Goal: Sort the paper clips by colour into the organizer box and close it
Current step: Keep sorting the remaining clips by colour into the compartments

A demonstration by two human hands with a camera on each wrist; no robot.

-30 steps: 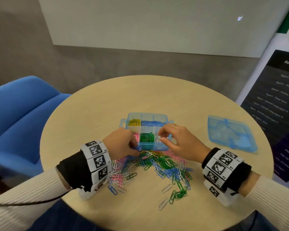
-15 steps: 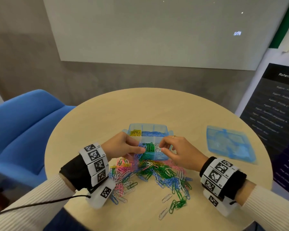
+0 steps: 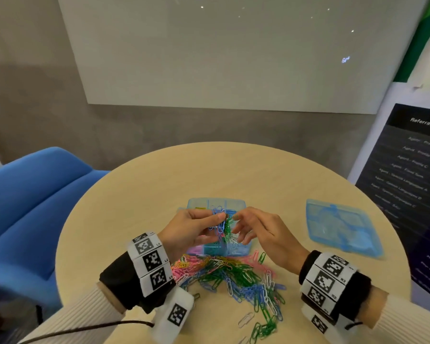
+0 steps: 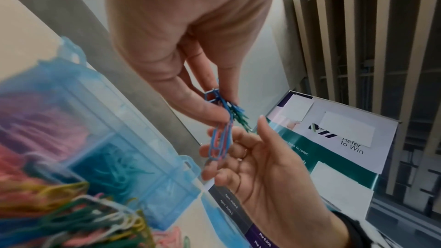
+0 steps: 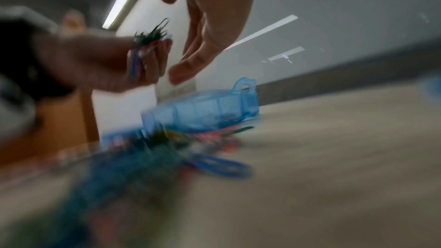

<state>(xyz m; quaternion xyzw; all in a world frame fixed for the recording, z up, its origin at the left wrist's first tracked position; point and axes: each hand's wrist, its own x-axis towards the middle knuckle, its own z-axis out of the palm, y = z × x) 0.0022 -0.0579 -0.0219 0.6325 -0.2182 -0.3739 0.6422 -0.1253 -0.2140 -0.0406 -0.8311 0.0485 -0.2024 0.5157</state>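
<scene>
Several tangled paper clips [image 3: 221, 225] hang above the organizer box [image 3: 216, 204], pinched by the left hand [image 3: 193, 228] while the right hand [image 3: 256, 232] reaches in with loose fingers, so mixed colours could drop into one compartment.

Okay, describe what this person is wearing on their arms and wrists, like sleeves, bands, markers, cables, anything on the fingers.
Both arms wear cream ribbed sleeves and black wrist cuffs, each wrapped in white bands of square black-and-white markers. A white camera block with one marker hangs under each wrist. A thin dark cable runs along the left sleeve. The right hand wears a ring.
</scene>
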